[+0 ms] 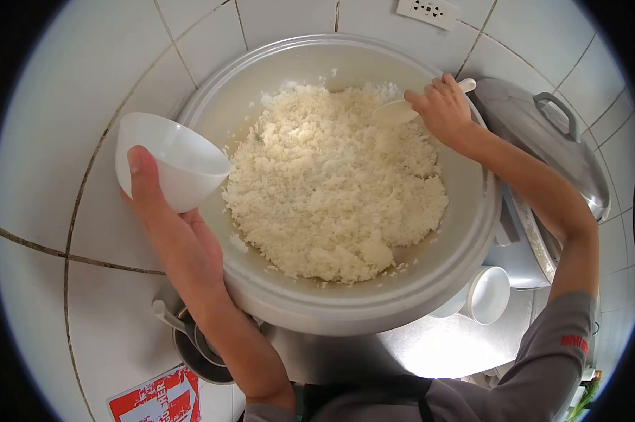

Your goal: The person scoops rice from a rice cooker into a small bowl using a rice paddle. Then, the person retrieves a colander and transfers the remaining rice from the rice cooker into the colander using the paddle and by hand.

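A wide metal pot [359,316] full of white cooked rice [331,176] fills the middle of the view. At its left rim my left hand [169,218] holds a white bowl [191,158], tilted toward the pot, thumb on its outer side. The bowl's inside shows no rice in the visible part. Over the upper right of the rice, my right hand [440,109] is closed round a white rice paddle [396,112]. The paddle's blade touches the rice, and its handle end sticks out near the pot's right rim.
A metal lid [521,116] leans at the right by another metal pot [521,253]. White bowls [487,295] stand on the steel counter [430,348]. At lower left are a dark pan [198,359] with a ladle and a red-and-white sign [159,401]. An outlet [428,10] is on the tiled wall.
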A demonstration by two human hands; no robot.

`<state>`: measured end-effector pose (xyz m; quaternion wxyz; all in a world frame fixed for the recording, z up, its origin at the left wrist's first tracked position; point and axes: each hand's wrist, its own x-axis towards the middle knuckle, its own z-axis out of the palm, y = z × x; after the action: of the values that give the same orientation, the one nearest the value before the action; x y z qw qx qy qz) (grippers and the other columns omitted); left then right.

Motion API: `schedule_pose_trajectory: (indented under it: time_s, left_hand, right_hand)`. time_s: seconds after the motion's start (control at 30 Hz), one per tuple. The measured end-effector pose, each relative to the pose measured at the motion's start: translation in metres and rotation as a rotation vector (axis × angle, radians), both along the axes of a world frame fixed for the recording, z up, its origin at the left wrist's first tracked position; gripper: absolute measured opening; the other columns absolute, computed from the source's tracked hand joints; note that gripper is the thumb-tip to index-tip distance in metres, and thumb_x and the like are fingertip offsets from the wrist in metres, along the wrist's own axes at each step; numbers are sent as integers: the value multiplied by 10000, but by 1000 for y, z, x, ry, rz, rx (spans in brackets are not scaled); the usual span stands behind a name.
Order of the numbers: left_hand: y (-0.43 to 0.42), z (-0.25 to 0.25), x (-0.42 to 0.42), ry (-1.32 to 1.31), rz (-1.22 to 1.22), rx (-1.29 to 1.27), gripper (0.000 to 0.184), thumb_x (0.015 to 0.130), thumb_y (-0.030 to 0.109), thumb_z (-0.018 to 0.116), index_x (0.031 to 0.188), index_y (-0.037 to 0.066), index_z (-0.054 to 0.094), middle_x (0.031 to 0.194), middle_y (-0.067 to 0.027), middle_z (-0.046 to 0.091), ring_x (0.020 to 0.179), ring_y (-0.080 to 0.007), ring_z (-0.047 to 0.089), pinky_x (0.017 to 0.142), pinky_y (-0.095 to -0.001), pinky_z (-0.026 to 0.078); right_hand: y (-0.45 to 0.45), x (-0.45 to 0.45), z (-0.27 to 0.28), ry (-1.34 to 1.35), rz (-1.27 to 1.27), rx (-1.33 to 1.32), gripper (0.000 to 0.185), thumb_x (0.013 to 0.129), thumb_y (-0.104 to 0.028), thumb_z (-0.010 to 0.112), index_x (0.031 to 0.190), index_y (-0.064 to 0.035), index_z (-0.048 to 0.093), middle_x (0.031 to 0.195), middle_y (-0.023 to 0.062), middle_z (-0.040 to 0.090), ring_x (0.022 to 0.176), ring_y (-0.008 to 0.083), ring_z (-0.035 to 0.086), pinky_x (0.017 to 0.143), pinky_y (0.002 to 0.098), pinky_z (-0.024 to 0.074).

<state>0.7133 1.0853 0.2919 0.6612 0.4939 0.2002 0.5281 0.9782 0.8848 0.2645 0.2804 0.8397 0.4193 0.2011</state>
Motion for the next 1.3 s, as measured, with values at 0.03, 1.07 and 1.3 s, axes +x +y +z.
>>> schedule_pose_trajectory:
  time_s: [0.03, 1.07, 1.3]
  left_hand:
    - [-1, -1, 0, 7, 9, 2, 695, 805, 417, 560, 1276, -3, 272, 1250, -125, 365, 1161, -204, 361, 975, -310, 295]
    - [-7, -4, 3, 39, 41, -2, 636, 850, 470, 444, 1256, -6, 330, 1261, -111, 379, 1138, -211, 392, 941, -322, 326]
    - [-7, -5, 8, 12, 93, -3, 635, 839, 473, 467, 1234, -11, 358, 1224, -118, 420, 1114, -197, 415, 935, -312, 328]
  right_hand:
    - [-1, 1, -3, 16, 2, -8, 197, 783, -130, 512, 961, -190, 572, 656, 33, 580, 733, 178, 553, 762, 313, 276]
    - [10, -106, -24, 594, 260, 269, 230, 844, -313, 494, 820, -87, 532, 505, 79, 516, 491, 266, 537, 479, 385, 392]
    - [28, -81, -43, 653, 416, 141, 222, 842, -348, 491, 829, -129, 523, 428, 50, 456, 378, 247, 466, 395, 357, 352]
